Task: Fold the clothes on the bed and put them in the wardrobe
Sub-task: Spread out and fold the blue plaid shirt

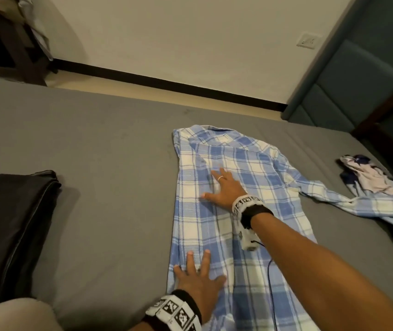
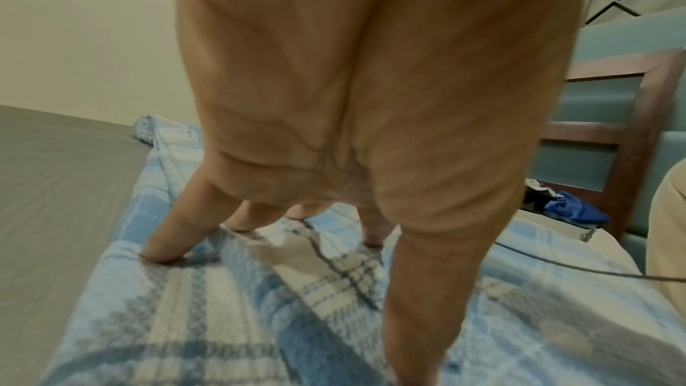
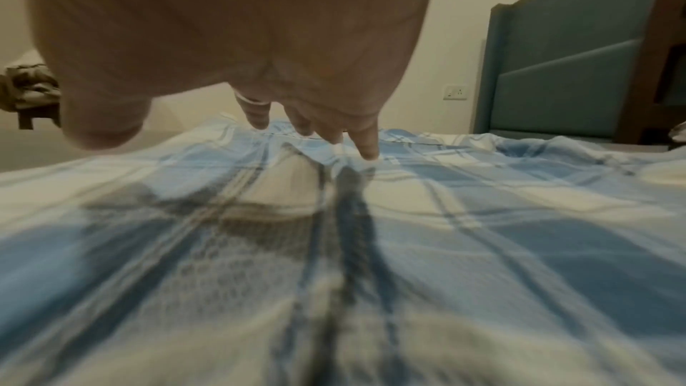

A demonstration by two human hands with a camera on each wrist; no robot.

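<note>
A blue and white plaid shirt [image 1: 226,223] lies flat on the grey bed [image 1: 95,163], collar at the far end, its left side folded in along a straight edge. One sleeve [image 1: 358,204] trails out to the right. My left hand [image 1: 198,275] rests flat with spread fingers on the shirt's near left part; the wrist view shows its fingertips [image 2: 163,254] pressing into the plaid shirt [image 2: 222,304]. My right hand [image 1: 224,189] lies flat on the shirt's chest, a ring on one finger. Its fingers [image 3: 367,143] touch the plaid shirt [image 3: 482,216].
A crumpled dark blue and white garment [image 1: 367,177] lies at the bed's right side. A black pillow [image 1: 9,223] sits at the left. A teal padded headboard [image 1: 358,80] stands at the right, and a dark wooden stand [image 1: 11,44] at the far left.
</note>
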